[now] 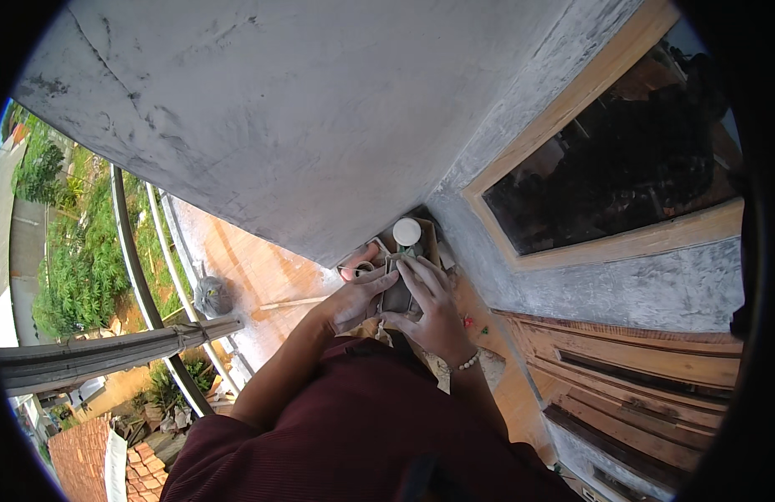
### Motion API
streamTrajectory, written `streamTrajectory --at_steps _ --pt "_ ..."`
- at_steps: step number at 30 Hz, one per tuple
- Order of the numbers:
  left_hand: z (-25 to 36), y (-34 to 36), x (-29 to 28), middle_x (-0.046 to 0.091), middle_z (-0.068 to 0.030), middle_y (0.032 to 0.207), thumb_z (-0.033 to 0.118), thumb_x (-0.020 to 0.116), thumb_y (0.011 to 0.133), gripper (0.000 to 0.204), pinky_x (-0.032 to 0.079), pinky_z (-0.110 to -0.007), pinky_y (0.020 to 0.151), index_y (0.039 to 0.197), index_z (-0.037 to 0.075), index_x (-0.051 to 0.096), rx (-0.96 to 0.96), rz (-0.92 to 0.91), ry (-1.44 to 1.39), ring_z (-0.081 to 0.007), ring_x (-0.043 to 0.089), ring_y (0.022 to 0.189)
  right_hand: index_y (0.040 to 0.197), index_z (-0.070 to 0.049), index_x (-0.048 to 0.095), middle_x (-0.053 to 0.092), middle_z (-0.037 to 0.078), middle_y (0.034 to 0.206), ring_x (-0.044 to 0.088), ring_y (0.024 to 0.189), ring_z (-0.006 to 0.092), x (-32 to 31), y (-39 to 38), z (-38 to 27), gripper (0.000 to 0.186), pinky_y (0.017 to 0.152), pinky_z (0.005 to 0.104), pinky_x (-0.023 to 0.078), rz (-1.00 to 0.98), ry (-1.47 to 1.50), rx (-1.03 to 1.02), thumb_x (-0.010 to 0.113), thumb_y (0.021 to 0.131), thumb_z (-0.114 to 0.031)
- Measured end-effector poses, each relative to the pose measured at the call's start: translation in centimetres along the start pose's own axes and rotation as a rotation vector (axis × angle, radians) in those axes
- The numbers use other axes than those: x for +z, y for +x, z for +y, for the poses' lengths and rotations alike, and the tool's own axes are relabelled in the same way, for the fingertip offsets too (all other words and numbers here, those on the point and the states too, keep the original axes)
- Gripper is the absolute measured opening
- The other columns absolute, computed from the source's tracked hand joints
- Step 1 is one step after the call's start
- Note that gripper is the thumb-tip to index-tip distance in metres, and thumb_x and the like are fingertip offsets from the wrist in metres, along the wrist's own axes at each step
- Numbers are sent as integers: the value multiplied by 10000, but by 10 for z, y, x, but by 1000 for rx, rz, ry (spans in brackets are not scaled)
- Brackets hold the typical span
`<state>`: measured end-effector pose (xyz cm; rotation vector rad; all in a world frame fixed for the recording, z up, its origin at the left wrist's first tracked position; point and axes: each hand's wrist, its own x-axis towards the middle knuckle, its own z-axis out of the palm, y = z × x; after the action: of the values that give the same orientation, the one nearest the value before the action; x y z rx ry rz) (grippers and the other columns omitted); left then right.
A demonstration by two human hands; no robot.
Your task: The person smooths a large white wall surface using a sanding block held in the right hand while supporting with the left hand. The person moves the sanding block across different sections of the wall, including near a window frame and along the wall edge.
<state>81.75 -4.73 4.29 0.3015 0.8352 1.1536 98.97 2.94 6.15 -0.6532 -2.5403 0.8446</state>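
In front of my chest, both dusty hands meet around a small dark grey piece (396, 298) that may be folded sandpaper; its kind is hard to make out. My left hand (359, 299) comes from the left, fingers bent against the piece's left side. From the right, my right hand (431, 303) curves over it, fingertips at its upper edge and thumb below. A beaded bracelet circles the right wrist. Just beyond my fingers stands a box (436, 243) holding a white-lidded container (407, 232); my hands cover part of it.
A smooth grey plastered wall (287, 109) rises ahead. To the right is a dark window (613, 151) in a wooden frame, above wooden panels (638, 360). On the left, a pole (111, 358) crosses a railing (135, 251) by a drop. A grey bag (212, 296) lies on the dusty floor.
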Motion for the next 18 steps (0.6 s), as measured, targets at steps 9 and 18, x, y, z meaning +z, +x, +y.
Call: streamTrajectory --at_steps 9,18 --pt "-37 -64 -44 500 -181 1443 319 379 1108 557 508 -421 1065 1561 15 269 49 186 -189 -295 563 1291 1424 25 517 546 145 1432 473 1349 330 43 25 -16 866 1123 457 402 -218 24 -243 865 739 -375" --pt "-20 -134 -133 567 -147 1345 237 463 1093 469 537 -335 968 1518 55 386 69 239 43 -204 588 1211 1404 3 547 566 168 1413 532 1294 332 130 53 -105 799 1087 434 435 -190 57 -125 854 767 -370"
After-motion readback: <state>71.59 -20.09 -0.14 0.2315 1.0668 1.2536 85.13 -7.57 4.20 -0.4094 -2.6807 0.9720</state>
